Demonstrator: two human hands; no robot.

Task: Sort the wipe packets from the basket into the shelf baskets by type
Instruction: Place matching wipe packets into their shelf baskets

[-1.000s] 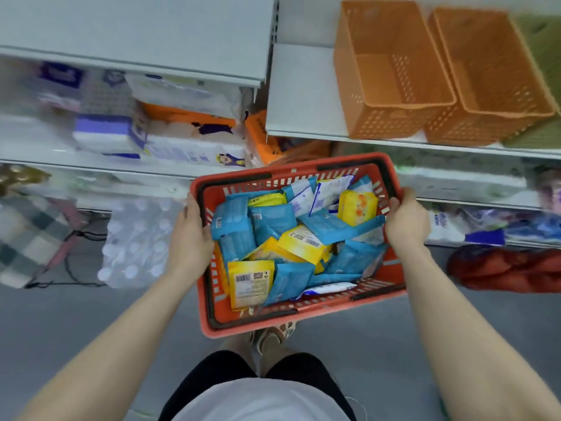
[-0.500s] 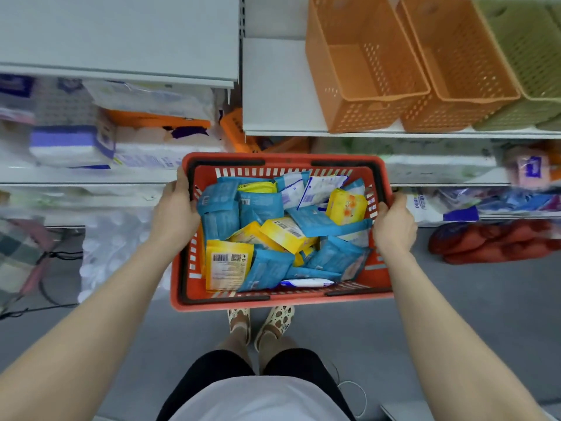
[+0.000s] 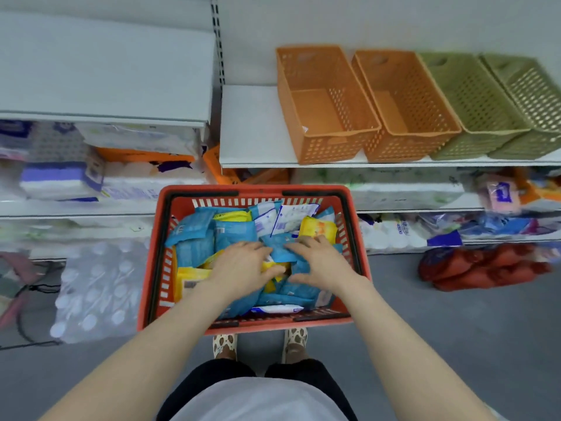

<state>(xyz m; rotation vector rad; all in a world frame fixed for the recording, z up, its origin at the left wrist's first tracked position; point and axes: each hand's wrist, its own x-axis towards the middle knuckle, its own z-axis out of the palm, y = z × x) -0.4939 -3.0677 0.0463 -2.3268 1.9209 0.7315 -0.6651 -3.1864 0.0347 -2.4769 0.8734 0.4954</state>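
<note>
A red shopping basket stands on the floor before my feet, full of blue wipe packets, yellow packets and a few white ones. My left hand and my right hand lie side by side on the pile in its middle, fingers spread over blue and yellow packets, gripping none that I can see. On the shelf above stand two orange baskets and two green baskets, all holding nothing.
The white shelf has bare board left of the orange baskets. Lower shelves hold tissue packs. A shrink-wrapped pack of water bottles sits on the floor to the left, a red bag to the right.
Both hands have let go of the red basket's sides and moved inside onto the packets. The basket has come down in front of my feet.
</note>
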